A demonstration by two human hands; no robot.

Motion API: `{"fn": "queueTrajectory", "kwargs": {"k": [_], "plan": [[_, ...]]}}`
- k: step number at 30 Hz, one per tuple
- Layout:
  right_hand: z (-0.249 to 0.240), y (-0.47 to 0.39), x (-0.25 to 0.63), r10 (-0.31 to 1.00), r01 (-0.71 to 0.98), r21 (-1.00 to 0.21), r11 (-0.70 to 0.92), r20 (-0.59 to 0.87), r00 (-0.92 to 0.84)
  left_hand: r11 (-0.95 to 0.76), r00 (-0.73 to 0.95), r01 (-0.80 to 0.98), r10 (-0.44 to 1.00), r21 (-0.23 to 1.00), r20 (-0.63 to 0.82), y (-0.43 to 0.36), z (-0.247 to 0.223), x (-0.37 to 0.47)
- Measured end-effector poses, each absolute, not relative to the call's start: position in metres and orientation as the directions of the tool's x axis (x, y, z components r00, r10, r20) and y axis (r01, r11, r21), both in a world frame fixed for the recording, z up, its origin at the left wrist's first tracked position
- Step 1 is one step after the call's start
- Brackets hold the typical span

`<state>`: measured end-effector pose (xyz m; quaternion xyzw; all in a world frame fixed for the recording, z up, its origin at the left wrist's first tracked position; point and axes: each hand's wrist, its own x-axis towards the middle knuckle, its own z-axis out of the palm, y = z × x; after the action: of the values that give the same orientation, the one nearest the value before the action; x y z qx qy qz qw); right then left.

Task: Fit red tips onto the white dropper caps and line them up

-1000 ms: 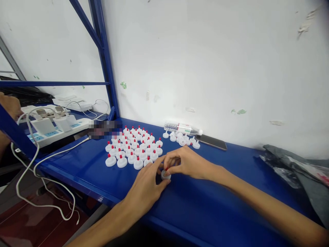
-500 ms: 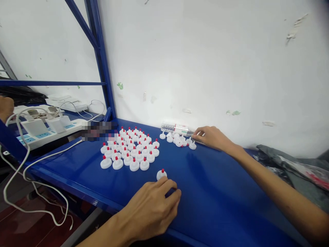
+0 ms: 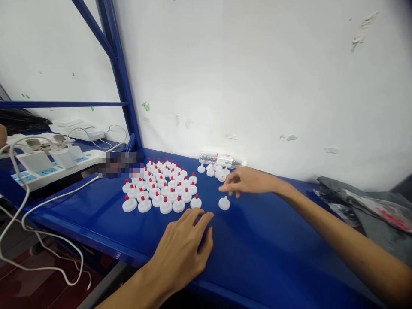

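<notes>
Several white round caps with red tips [image 3: 165,205] stand grouped on the blue table [image 3: 257,240]. My left hand [image 3: 185,244] is at the near right side of this group, fingers apart and slightly curled, just below a red-tipped cap [image 3: 195,201]. A single white cap without a red tip [image 3: 224,203] stands on the table to the right. Just above that cap is my right hand [image 3: 247,180], its fingers bent and loosely apart, holding nothing visible. A small pile of white caps [image 3: 220,172] lies beyond it, by a clear bottle on its side [image 3: 225,160].
At the left are a white power strip [image 3: 48,174] with chargers and white cables [image 3: 75,189] hanging over the edge. A blue metal post [image 3: 124,81] rises behind. Grey plastic bags [image 3: 363,206] lie at the right. Another person's hand shows at the far left edge.
The red-tipped cap near my left hand has moved left to the group, and that hand has shifted left. My right hand has come nearer from the pile; a plain cap now stands below it.
</notes>
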<state>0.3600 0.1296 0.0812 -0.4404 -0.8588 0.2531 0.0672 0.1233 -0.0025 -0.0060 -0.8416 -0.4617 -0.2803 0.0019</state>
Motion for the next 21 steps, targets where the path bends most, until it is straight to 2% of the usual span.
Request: {"fn": "queueTrajectory", "kwargs": {"k": [3,5,10,13,17,21], "plan": [[0.072,0.142,0.367,0.915,0.851,-0.346,0.395,0.061,-0.400,-0.611,0.475,0.748,0.766,0.260,0.433,-0.004,-0.005,0.122],[0.061,0.155,0.377,0.944,0.905,-0.273,0.327,0.137,-0.300,-0.633,0.524,0.726,0.762,0.267,0.381,-0.004,-0.003,0.121],[0.036,0.172,0.388,0.949,0.912,-0.266,0.311,0.142,-0.282,-0.640,0.579,0.714,0.768,0.285,0.274,-0.003,0.000,0.121],[0.030,0.171,0.387,0.945,0.907,-0.274,0.320,0.153,-0.288,-0.640,0.587,0.713,0.768,0.285,0.257,-0.001,0.001,0.121],[0.037,0.168,0.386,0.932,0.879,-0.311,0.361,0.096,-0.349,-0.626,0.580,0.725,0.780,0.288,0.236,-0.001,0.002,0.122],[0.057,0.156,0.379,0.879,0.823,-0.414,0.388,-0.102,-0.466,-0.617,0.575,0.736,0.787,0.279,0.224,-0.002,0.002,0.122]]}}
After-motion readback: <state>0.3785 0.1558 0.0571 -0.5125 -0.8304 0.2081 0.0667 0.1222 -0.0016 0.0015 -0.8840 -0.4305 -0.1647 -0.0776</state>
